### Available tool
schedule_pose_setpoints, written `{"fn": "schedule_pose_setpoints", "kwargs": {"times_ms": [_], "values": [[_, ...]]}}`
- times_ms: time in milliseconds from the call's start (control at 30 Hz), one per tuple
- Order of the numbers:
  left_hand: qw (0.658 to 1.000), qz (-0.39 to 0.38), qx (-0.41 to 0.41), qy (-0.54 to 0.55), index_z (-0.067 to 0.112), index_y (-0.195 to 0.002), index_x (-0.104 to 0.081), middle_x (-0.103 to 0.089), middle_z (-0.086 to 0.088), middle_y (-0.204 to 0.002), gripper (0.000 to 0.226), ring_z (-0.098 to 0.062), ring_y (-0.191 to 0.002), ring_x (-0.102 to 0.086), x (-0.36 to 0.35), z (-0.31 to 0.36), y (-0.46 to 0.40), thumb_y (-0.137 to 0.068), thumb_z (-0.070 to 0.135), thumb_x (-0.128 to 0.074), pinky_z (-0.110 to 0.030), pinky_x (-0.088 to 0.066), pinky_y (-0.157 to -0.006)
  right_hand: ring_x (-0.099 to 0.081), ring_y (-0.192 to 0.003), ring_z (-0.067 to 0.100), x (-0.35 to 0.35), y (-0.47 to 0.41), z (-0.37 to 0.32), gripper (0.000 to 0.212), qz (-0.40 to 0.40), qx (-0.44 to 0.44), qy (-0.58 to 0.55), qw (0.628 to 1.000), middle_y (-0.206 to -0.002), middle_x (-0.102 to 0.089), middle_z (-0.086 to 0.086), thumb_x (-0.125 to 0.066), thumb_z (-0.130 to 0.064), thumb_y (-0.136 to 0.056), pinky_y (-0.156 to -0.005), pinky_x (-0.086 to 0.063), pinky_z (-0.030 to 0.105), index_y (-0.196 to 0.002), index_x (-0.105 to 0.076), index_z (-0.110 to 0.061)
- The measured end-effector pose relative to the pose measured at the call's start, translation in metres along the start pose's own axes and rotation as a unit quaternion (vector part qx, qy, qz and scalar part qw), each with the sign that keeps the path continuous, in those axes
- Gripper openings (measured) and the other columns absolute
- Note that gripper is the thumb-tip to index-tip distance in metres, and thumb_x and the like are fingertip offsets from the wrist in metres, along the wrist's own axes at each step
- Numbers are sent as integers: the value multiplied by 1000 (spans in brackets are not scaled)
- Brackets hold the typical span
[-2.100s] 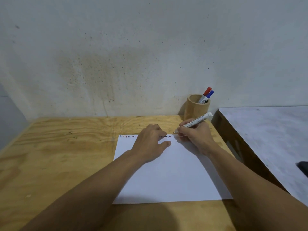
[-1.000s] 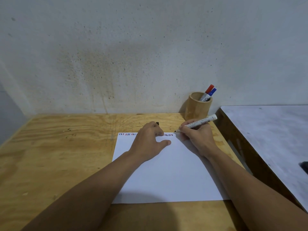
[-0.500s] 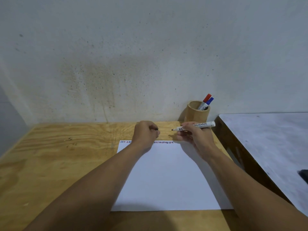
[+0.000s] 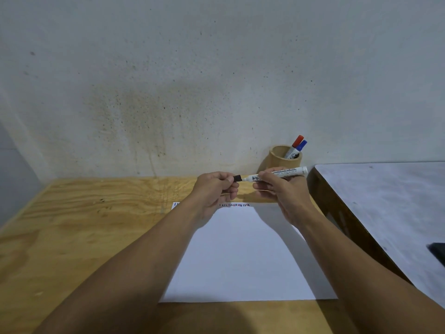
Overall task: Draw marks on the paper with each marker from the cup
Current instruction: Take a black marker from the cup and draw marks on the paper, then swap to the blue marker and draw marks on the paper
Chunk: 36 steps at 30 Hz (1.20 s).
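Pen lifted off the paper, and the black cap is being brought back onto its tip!

The white marker (image 4: pixel 277 174), which a moment ago was being drawn along the row of marks (image 4: pixel 234 205) at the paper's (image 4: pixel 240 256) far edge, has now been raised above that edge and is held level in the closed grip of the right hand (image 4: pixel 281 191). The left hand (image 4: pixel 215 189), which was earlier pressed flat on the paper, has been lifted too, and the black cap (image 4: pixel 237 178) is pinched in its closed grip right at the marker's tip. This marker's turn is judged finished: capping looks under way. Just beyond the paper's far right corner, the cup (image 4: pixel 284 159) is seen on the tabletop (image 4: pixel 96 213), with a red-capped marker (image 4: pixel 295 143) and a blue-capped marker (image 4: pixel 300 147) standing in it.
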<state>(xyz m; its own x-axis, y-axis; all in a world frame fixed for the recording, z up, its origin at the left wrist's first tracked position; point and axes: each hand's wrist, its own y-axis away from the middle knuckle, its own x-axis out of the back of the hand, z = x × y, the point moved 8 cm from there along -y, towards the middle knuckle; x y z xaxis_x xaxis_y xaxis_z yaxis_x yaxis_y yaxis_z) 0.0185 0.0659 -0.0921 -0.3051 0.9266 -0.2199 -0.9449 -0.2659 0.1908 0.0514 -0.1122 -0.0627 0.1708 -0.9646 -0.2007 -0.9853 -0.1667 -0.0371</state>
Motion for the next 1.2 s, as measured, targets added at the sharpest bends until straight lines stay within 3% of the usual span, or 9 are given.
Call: {"fn": "schedule_pose_setpoints", "kwargs": {"times_ms": [267, 500, 667, 767, 867, 967, 1067, 1133, 1200], "values": [[999, -28, 4, -16, 4, -81, -64, -61, -10, -69, 13, -12, -48, -56, -10, 3, 5, -90, 1, -56, -21, -55, -54, -73, -60, 19, -2, 4, -5, 7, -6, 7, 4, 1000, -84, -75, 16, -71, -6, -85, -56, -59, 27, -89, -66, -4], [1000, -4, -15, -23, 0, -81, -68, -64, -11, -64, 7, -11, -48, -58, -14, 11, 8, -84, -3, -63, -19, -54, -51, -72, -58, 12, 2, 4, -15, 5, -26, 27, 44, 998, -76, -79, 1, -75, -15, -83, -60, -55, 26, -82, -70, -13], [996, 7, -83, -14, 2, -78, -69, -65, -6, -57, 9, -11, -48, -58, -27, 20, 11, -83, -4, -64, -17, -51, -49, -64, -58, 16, 6, -2, -16, 21, -21, 10, 44, 999, -75, -77, 5, -73, -20, -86, -58, -47, 29, -92, -72, 1], [993, 9, -117, -26, 0, -88, -70, -67, -11, -68, 7, -12, -52, -60, -40, 25, 12, -82, -1, -66, -19, -55, -53, -55, -58, 14, 6, -6, -21, 23, -55, 4, 79, 995, -61, -64, -4, -63, -24, -94, -58, -42, 33, -92, -68, -2], [981, 7, -146, -131, 10, -110, -68, -71, -8, -93, 31, -16, -67, -60, -58, 31, 10, -80, 15, -73, -29, -56, -60, -56, -71, 27, 17, -19, -48, 18, -42, 39, 105, 993, -77, -62, 12, -56, -18, -98, -61, -44, 39, -87, -64, -5], [937, 18, -196, -288, 13, -128, -56, -64, -1, -119, 51, -17, -89, -61, -73, 42, 4, -80, 26, -71, -30, -51, -75, -65, -94, 30, 38, -40, -95, 12, 14, 93, 231, 968, -101, -63, 18, -54, -10, -99, -79, -56, 45, -108, -54, -2], [867, -5, -263, -424, 12, -129, -54, -56, -5, -132, 49, -22, -120, -51, -92, 52, 2, -83, 23, -67, -33, -43, -99, -67, -96, 32, 51, -66, -124, 31, 21, 85, 361, 928, -114, -59, 19, -52, -12, -99, -74, -60, 41, -128, -40, -8], [820, -32, -298, -488, 10, -128, -54, -53, -9, -135, 48, -26, -125, -45, -107, 56, 3, -82, 18, -66, -37, -40, -102, -67, -88, 32, 52, -80, -130, 33, 15, 61, 468, 882, -112, -58, 18, -50, -18, -101, -70, -60, 39, -130, -40, -9], [776, -56, -317, -542, 13, -132, -49, -50, -9, -138, 55, -29, -124, -43, -119, 55, 1, -79, 14, -65, -42, -40, -101, -64, -76, 29, 52, -88, -131, 32, 3, 42, 588, 808, -101, -58, 16, -48, -24, -102, -67, -59, 38, -127, -49, -3]]}}
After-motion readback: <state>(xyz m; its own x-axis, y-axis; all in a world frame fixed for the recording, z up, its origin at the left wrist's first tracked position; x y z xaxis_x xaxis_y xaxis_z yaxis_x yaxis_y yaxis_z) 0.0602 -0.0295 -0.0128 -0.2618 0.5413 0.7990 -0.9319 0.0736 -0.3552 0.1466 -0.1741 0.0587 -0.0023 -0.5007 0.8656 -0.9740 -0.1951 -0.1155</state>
